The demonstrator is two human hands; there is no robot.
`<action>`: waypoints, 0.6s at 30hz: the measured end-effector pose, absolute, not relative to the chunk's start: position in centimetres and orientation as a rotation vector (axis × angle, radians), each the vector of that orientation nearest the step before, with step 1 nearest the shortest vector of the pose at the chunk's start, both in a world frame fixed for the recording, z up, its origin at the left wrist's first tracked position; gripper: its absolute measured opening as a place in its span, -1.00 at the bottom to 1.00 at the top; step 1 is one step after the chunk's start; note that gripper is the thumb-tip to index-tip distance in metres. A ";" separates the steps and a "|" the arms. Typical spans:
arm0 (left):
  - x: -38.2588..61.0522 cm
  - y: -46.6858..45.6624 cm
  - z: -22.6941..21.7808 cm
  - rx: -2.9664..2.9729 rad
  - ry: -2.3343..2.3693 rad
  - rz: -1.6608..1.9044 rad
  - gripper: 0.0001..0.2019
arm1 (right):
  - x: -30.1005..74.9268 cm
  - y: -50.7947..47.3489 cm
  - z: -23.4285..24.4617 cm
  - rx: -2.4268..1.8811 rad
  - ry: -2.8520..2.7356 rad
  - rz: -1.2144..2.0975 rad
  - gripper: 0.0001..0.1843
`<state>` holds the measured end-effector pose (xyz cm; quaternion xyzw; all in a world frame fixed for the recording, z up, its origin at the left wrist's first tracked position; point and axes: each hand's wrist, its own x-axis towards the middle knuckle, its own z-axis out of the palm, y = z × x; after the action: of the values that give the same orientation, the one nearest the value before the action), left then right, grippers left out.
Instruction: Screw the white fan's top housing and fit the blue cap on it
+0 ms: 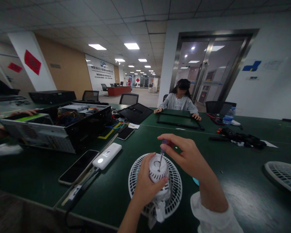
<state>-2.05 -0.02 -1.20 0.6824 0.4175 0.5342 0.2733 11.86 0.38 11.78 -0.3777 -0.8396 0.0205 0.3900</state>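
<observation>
Inside the fan hub (156, 177), screwdriver tip (159, 168)

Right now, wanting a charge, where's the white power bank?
In the head view, the white power bank lies left of the fan guard, beside a smartphone.

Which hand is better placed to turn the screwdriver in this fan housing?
Probably the right hand: its fingers pinch the small screwdriver, whose tip sits in the white fan housing, while the left hand grips that housing.

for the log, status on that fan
Left hand gripping white fan motor housing. Right hand pinching purple-handled screwdriver, tip on housing. White power bank alongside.
</observation>
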 end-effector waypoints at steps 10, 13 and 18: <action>-2.0 -0.1 -1.3 1.814 1.102 1.441 -0.38 | 11.1 0.6 11.5 -0.845 -2.022 -0.174 -0.79; -1.9 0.0 -1.2 1.825 1.103 1.444 -0.38 | 11.0 0.7 11.4 -0.879 -2.002 -0.268 -0.84; -1.9 0.0 -1.2 1.851 1.100 1.446 -0.37 | 11.1 0.6 11.4 -0.856 -2.009 -0.161 -0.75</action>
<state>-1.92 -0.02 -1.22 0.6871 0.4082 0.5367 0.2706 11.13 0.55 11.45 -0.3475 -0.8156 -0.0654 0.4581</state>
